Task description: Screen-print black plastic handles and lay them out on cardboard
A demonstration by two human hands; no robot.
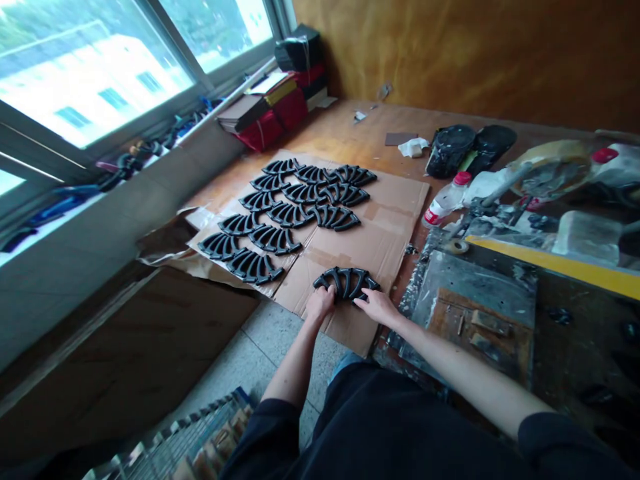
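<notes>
Both hands are on one black, curved, fan-shaped slatted piece (345, 283) near the front of a flattened cardboard sheet (370, 247). My left hand (321, 301) grips its left end, fingers closed on the near edge. At the right end, my right hand (374, 305) pinches the piece with thumb and fingers. Whether it touches the cardboard or is held just above it, I cannot tell. Several like pieces lie in overlapping rows farther back and left, among them a near one (255, 265) and a far right one (355, 175).
To the right stand a red-capped bottle (447, 199), a tape roll (457, 247) and a metal plate (480, 280) with wooden bits. Dark containers (453, 150) sit behind. Red and black boxes (267, 123) are stacked by the window. A big open carton (135, 340) is at lower left.
</notes>
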